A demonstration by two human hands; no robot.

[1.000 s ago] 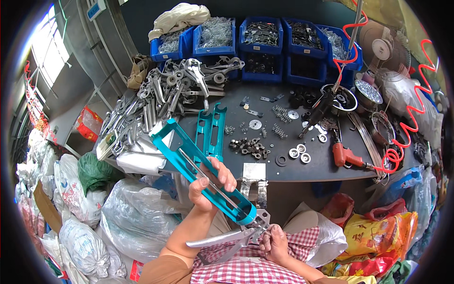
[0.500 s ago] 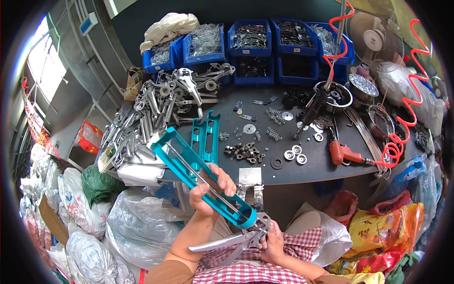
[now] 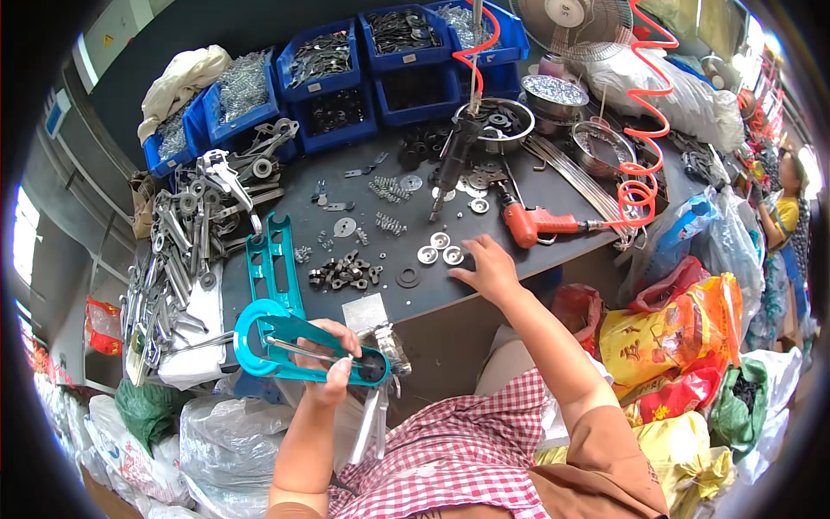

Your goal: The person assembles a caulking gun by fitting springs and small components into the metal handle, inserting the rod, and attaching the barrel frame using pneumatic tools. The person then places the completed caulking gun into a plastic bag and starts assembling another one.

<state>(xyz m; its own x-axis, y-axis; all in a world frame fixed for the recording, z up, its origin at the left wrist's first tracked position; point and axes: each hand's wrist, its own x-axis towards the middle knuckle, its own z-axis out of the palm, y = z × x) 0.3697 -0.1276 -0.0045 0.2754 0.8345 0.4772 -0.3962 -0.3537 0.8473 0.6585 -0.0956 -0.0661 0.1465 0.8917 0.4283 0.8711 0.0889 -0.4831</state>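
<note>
I take the dark worktable [image 3: 519,251] as my landmark. My left hand [image 3: 327,363] sits off its near edge, below the tabletop, fingers curled tight around a teal caulking-gun frame [image 3: 303,348] that lies roughly level, its ring end pointing away to my left and its metal trigger handle [image 3: 370,424] hanging down beneath. My right hand [image 3: 486,270] rests at the table's near edge, palm down and fingers spread flat, gripping nothing; its fingertips are just beside three round metal washers [image 3: 439,251]. A second teal frame [image 3: 275,264] lies on the table's left part, next to a heap of grey metal parts [image 3: 186,233]. An orange air screwdriver [image 3: 536,225] lies beyond my right hand, farther in on the table. Blue bins [image 3: 346,82] line the table's far side.
</note>
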